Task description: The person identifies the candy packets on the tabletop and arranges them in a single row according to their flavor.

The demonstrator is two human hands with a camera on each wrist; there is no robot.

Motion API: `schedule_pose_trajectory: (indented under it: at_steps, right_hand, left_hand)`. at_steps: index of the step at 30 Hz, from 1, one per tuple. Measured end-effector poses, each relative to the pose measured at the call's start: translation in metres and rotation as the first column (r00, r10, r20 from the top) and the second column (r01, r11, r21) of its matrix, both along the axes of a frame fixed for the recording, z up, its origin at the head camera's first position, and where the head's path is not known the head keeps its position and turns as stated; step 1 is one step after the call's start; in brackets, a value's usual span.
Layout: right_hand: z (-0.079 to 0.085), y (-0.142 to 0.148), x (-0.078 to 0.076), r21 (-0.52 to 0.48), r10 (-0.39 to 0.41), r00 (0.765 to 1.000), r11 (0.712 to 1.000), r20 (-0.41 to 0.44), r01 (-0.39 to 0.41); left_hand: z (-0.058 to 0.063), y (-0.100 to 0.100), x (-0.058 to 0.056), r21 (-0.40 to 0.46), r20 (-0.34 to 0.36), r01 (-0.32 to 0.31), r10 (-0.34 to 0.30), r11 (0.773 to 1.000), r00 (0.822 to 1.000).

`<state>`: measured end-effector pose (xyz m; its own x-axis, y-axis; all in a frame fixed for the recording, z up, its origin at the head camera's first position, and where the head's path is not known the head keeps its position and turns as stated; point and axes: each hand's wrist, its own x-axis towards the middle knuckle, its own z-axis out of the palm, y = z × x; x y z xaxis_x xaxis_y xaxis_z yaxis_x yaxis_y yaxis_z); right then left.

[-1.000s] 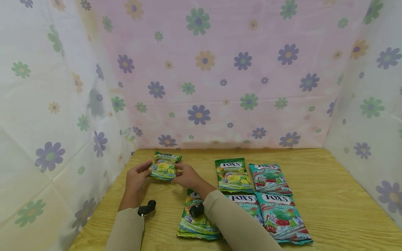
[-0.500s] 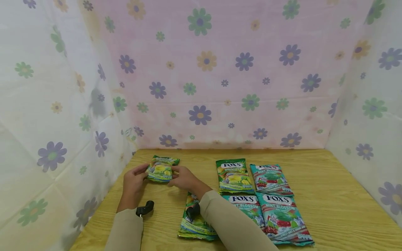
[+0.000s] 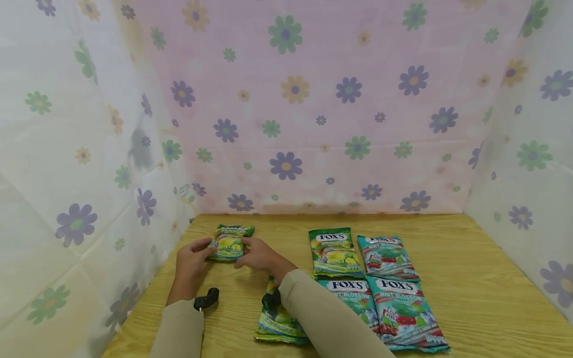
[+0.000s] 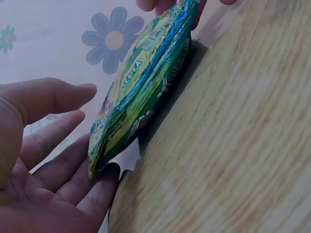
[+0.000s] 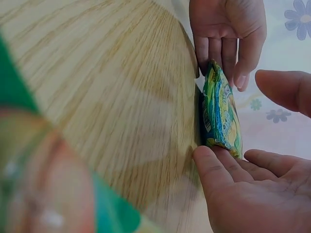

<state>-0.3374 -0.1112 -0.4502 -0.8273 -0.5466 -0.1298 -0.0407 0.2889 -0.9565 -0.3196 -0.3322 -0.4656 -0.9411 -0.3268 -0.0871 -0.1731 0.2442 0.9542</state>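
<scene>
A green and yellow candy packet (image 3: 228, 243) lies at the back left of the table, between my two hands. My left hand (image 3: 190, 261) touches its left edge with extended fingers. In the left wrist view the thumb stands apart from the packet (image 4: 138, 82). On the other side, the fingertips of my right hand (image 3: 259, 256) meet the right edge. The right wrist view shows that right hand (image 5: 257, 189) with its thumb lifted away. Fingertips of both hands sit low along the packet's edges.
Another green packet (image 3: 334, 252) lies at the back middle beside a teal mint packet (image 3: 388, 257). In front are two more teal packets (image 3: 351, 298) (image 3: 405, 313) and a green one (image 3: 279, 323), partly covered by my right sleeve (image 3: 327, 318). Flowered cloth walls (image 3: 313, 104) enclose the wooden table (image 3: 470, 278).
The packet between my hands has come down and slightly left, and now lies flatter. Both hands followed it, and the fingers have loosened from its edges.
</scene>
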Motion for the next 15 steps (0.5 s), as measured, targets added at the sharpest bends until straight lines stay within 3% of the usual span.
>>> schedule_pose_trajectory:
  at_steps: [6, 11, 15]
  right_hand:
    - [0.0006, -0.0008, -0.0007, 0.012, 0.018, 1.000, 1.000, -0.003, -0.018]
    - [-0.0015, -0.0009, -0.0012, -0.018, 0.025, 0.999, 1.000, 0.021, -0.025]
    - [-0.0010, -0.0018, -0.0008, -0.031, 0.029, 0.999, 0.999, 0.032, -0.028]
  left_hand:
    - [-0.0001, -0.0024, -0.0027, -0.102, 0.030, 0.093, -0.091, 0.990, 0.995]
    - [-0.0010, -0.0030, -0.0065, -0.237, 0.077, 0.228, -0.216, 0.944, 0.973]
    - [-0.0015, -0.0002, -0.0086, -0.283, 0.108, 0.256, -0.235, 0.924, 0.966]
